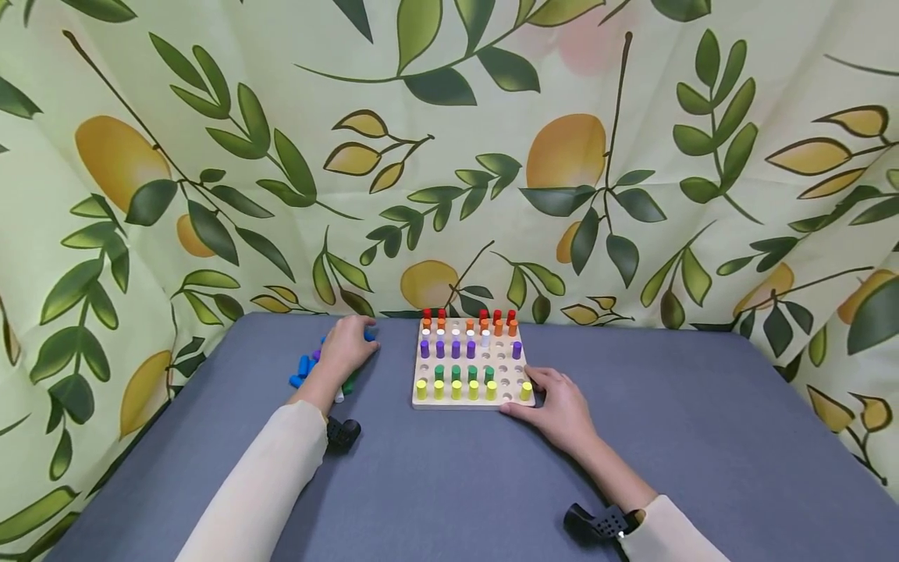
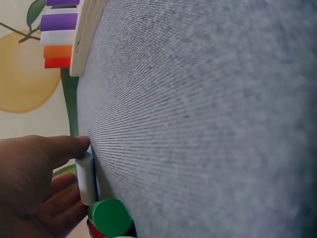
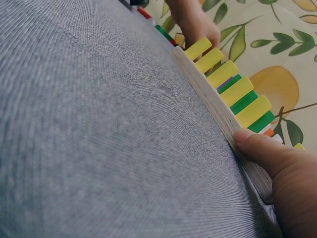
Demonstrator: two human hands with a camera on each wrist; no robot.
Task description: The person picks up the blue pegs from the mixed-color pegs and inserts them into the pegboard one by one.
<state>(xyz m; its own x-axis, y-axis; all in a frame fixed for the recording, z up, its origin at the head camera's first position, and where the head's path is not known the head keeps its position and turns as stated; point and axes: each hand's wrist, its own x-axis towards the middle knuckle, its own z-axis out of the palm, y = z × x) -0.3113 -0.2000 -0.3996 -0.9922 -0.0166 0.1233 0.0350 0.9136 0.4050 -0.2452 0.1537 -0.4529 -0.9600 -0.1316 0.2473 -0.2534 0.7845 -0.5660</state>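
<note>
A wooden pegboard (image 1: 460,404) lies on the table, with rows of red, orange, white, purple, green and yellow pegs standing in it and some holes bare. My right hand (image 1: 562,410) grips its near right corner, the thumb (image 3: 252,144) pressed to the front edge and the fingers along the right side. Left of the board, my left hand (image 1: 347,343) reaches over a pile of loose pegs. Its thumb and fingers close around a blue peg (image 1: 369,334). A pale peg (image 2: 87,181) shows by them in the left wrist view, beside a green peg (image 2: 111,218).
Several loose blue pegs (image 1: 303,367) lie left of the left forearm, partly hidden by it. A white peg (image 1: 339,396) lies under the wrist. A leaf-and-fruit patterned cloth (image 1: 449,195) hangs behind the grey table (image 1: 435,484).
</note>
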